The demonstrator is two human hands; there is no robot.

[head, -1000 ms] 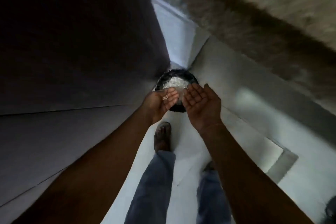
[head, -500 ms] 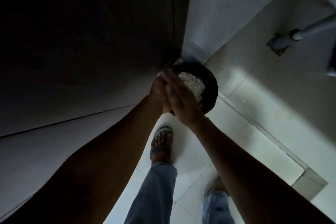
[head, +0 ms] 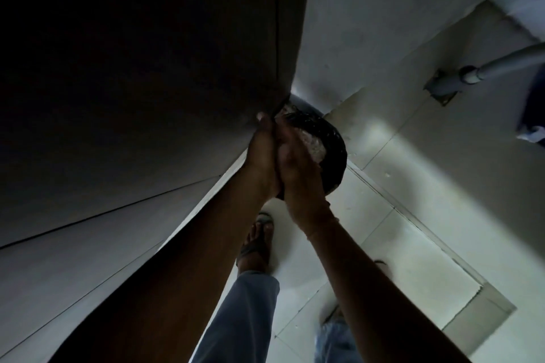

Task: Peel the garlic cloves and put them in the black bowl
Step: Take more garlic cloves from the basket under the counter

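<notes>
The person stands w/ both arms stretched forward and down. The left hand (head: 262, 156) and right hand (head: 298, 174) are pressed palm to palm, fingers stretched out rather than curled, so neither is clenched round anything visible. Whether a clove or scraps of skin lie btwn the palms can't be told. Just beyond the hands, to the right of the right hand and partly hidden behind it, is the round black bowl (head: 336, 162), holding a heap of whitish garlic bits (head: 312, 147). The heap is too blurred to tell peeled cloves from papery skins. The bowl sits low in the corner where the tall dark panel (head: 132, 68) on the left hand's side meets the pale wall (head: 368, 23), prob. on the pale tiled floor (head: 413, 186), though its base is hidden. Nearer the body than the hands are a sandalled foot (head: 256, 242) and a blue-grey trouser leg (head: 241, 318). Well off to the right of the right hand, a grey pipe (head: 507, 63) meets a floor fitting. The step in hand looks like the put-in-bowl part, i.e. rubbing or brushing the palms over the bowl to loosen skin or shed what sticks. The next move prob. calls for parting the palms right above the bowl's opening. Since the hands sit at its near-left edge, a slight reach forward-right would keep anything from dropping on the floor. No unpeeled garlic is in view, so how much is left can't be judged.
</notes>
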